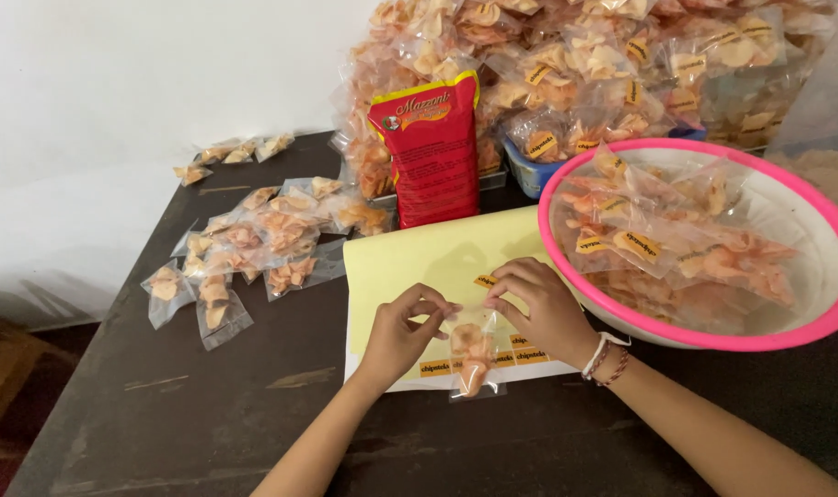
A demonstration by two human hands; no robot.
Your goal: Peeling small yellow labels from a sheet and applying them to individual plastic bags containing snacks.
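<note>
A small clear plastic packet of orange chips [472,359] lies on a pale yellow sheet [410,262] that carries small yellow stickers along its near edge. My left hand [402,329] pinches the packet's top left corner. My right hand [537,306] pinches its top right side, with a small yellow sticker [485,281] at the fingertips. Both hands rest on the sheet over the dark table [207,405].
A pink-rimmed white basin [810,276] at right holds several stickered chip packets. A red upright bag [430,147] stands behind the sheet, before a big heap of filled packets [584,64]. More small packets [244,248] lie scattered at left. The table's left edge drops off by the white wall.
</note>
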